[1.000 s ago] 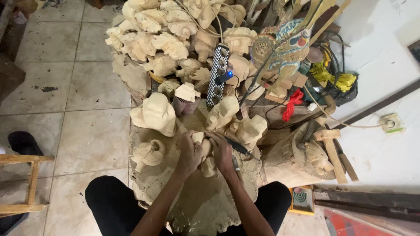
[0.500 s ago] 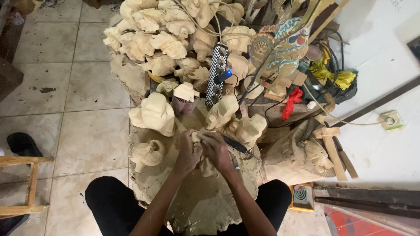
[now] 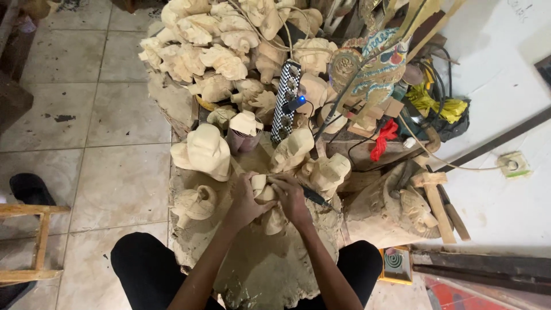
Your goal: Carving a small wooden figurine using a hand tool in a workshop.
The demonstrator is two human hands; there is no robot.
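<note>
Two hands sit almost where they were half a second ago, low over the dusty stump (image 3: 270, 270). The left hand (image 3: 245, 202) curls closed around a small pale wood carving (image 3: 261, 187), and the right hand (image 3: 291, 198) grips a dark-handled carving tool (image 3: 313, 198) against it. Unfinished carved heads (image 3: 204, 150) crowd the far side; bare tile floor (image 3: 109, 172) lies open to the left.

A small pale wooden carving (image 3: 261, 188) is sitting at frame centre, upright between both palms, while a dark-handled carving tool (image 3: 314, 198) is angling out right from it.
</note>
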